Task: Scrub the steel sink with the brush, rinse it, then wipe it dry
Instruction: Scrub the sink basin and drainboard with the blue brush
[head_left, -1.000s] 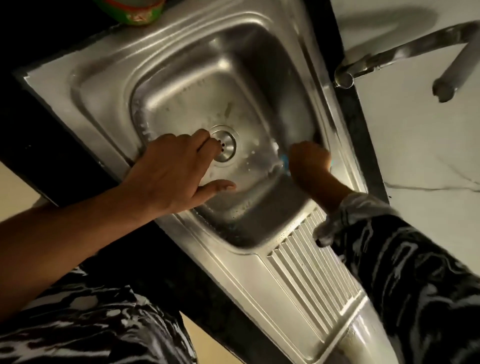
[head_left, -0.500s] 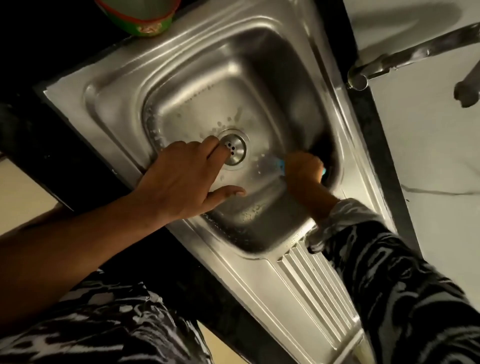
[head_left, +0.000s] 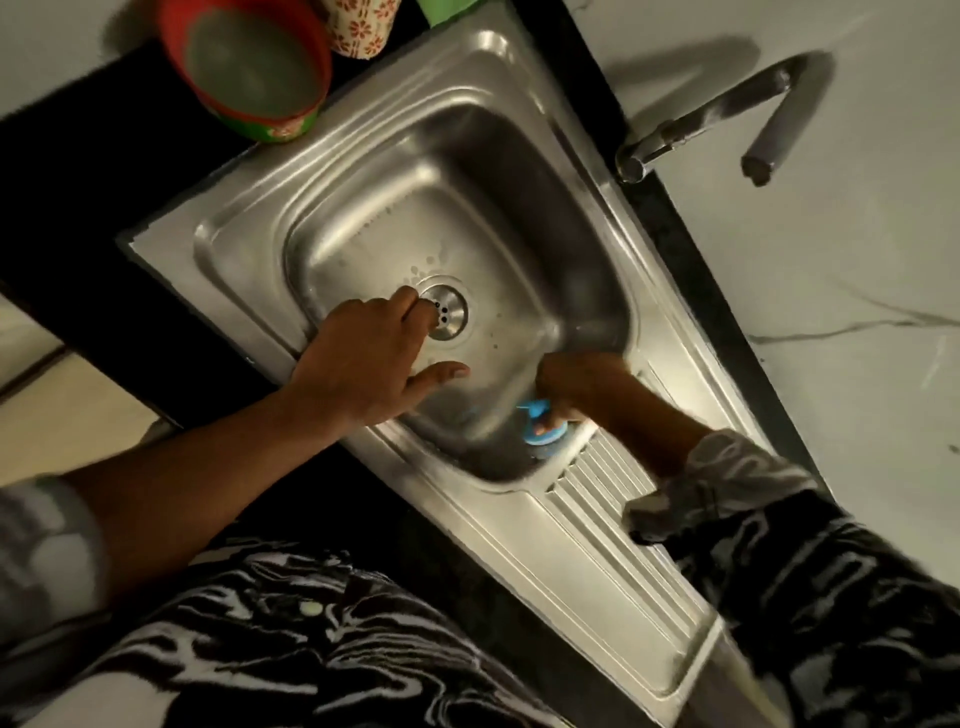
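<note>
The steel sink (head_left: 363, 218) fills the middle of the head view, with a round drain (head_left: 447, 312) in its wet basin. My left hand (head_left: 363, 358) rests flat on the sink's near-left rim, fingers straight and reaching over the basin toward the drain. My right hand (head_left: 576, 384) grips a blue brush (head_left: 543, 428) and presses it against the basin's near-right wall, beside the ribbed drainboard (head_left: 613, 499). Most of the brush is hidden under my fingers.
A steel tap (head_left: 727, 109) juts from the white marbled wall at the upper right, its spout off to the side of the basin. A red-rimmed green bowl (head_left: 249, 73) and a flowered cup (head_left: 363, 26) stand on the dark counter behind the sink.
My right hand has slid the brush from the basin's right wall toward the near corner by the drainboard. My left hand has stayed on the rim. The view has pulled back.
</note>
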